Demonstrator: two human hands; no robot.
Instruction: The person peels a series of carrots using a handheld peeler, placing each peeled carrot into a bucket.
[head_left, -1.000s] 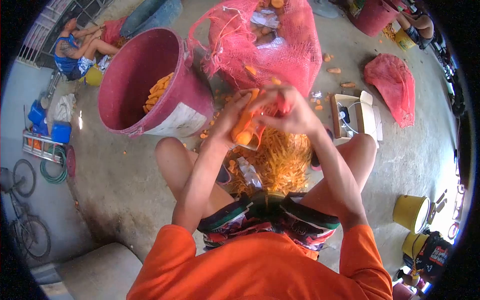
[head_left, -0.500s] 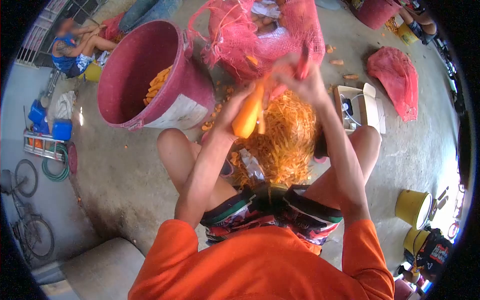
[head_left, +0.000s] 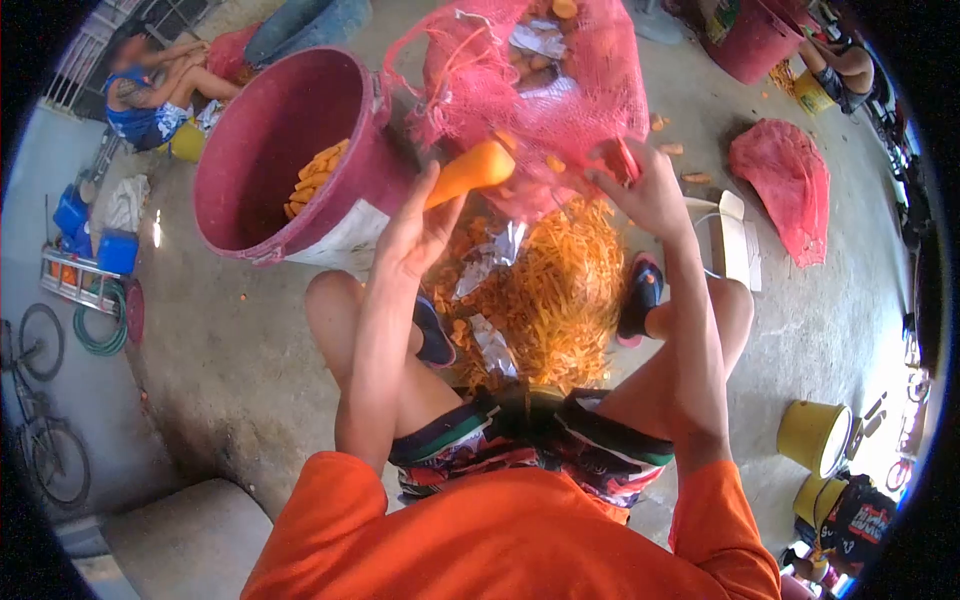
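My left hand [head_left: 420, 228] grips a peeled orange carrot [head_left: 475, 172], its thick end pointing up and to the right. To the right, my right hand [head_left: 645, 195] is closed around a red peeler [head_left: 625, 160], whose blade is blurred. The two hands are apart, and the peeler does not touch the carrot. Below them, a heap of carrot peelings [head_left: 570, 290] lies on the floor between my feet, with scraps of white paper [head_left: 492, 345] on it. Just beyond my hands stands a red mesh sack [head_left: 590, 110] with carrots and paper inside.
At the left, a large maroon tub [head_left: 250, 110] holds several peeled carrots [head_left: 318, 180]. A cardboard box [head_left: 735, 245] and another red mesh sack [head_left: 785, 180] lie at the right. Yellow buckets [head_left: 812, 435] stand farther right. Other people [head_left: 150, 100] sit in the background.
My left hand has moved left and turned the carrot, so its thick end now points up and right. My right hand has drawn away from it with the peeler.
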